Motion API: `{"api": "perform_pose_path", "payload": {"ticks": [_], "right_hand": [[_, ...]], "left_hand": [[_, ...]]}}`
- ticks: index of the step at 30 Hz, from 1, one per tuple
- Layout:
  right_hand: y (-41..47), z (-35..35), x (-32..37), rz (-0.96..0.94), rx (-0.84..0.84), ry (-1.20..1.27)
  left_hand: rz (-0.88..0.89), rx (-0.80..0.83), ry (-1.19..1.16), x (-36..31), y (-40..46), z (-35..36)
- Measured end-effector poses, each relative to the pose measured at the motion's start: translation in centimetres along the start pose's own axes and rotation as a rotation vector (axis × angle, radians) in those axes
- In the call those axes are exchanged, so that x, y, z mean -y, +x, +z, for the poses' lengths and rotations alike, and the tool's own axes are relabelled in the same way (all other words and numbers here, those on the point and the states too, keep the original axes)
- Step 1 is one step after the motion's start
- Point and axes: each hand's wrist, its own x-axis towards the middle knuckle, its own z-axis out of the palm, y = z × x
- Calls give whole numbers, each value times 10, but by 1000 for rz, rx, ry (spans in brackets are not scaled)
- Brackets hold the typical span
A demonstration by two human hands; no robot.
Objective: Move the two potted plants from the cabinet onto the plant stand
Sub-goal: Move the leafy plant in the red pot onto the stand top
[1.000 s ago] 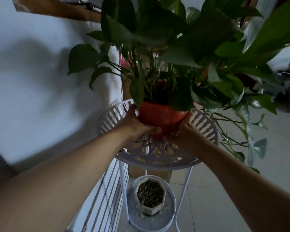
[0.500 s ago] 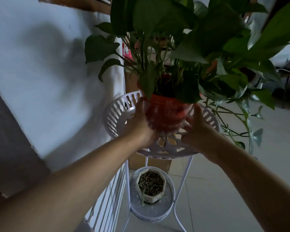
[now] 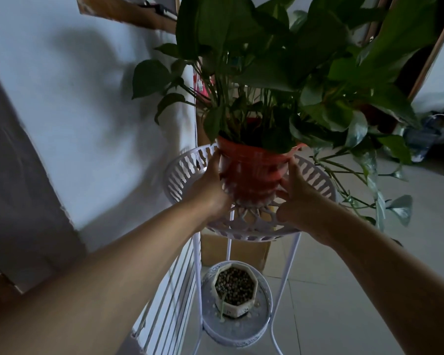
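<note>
**K:** Since a second ago: red pot [image 3: 251,175] sits deeper in the top tray, and both hands have slid from under its base up onto its sides. Camera view also shifted; more wall on the left now.

**M:** Counts, big to small?

**K:** One white wall [image 3: 75,111]. One plant stand [image 3: 244,226], white metal, two round tiers. One cardboard box [image 3: 236,249] behind the stand legs. Two potted plants. Two hands.

**M:** Hands?

**K:** Left hand [image 3: 208,187] is flat against the pot's left side, fingers up along the wall, touching it. Right hand [image 3: 299,198] is cupped at the pot's right side, fingers spread and loosely curled, thumb apart. Can't tell if the right is touching the pot or just off it. Neither is wrapped tight round the pot.

**M:** Containers?

**K:** Top tray [image 3: 187,172], slotted rim, holds the red pot. Pot holds a big leafy green plant [image 3: 292,73], vines trailing over the right edge. Pot is blurred, can't tell if its base is fully seated. Lower tray [image 3: 241,329] holds the white octagonal pot [image 3: 235,290], upright, filled with brown pebbles.
</note>
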Motion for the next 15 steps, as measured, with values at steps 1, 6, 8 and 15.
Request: {"api": "perform_pose_path", "payload": {"ticks": [1, 6, 8, 15], "right_hand": [[2, 0, -1, 3, 5, -4], [3, -1, -5, -4, -17, 5], [1, -1, -4, -11, -26, -5], [-18, 0, 5, -51, -58, -40]], "left_hand": [[1, -8, 2, 0, 0, 0], [0, -24, 57, 0, -2, 2], [-3, -11, 85, -2, -4, -1], [26, 15, 2, -14, -29, -7]]}}
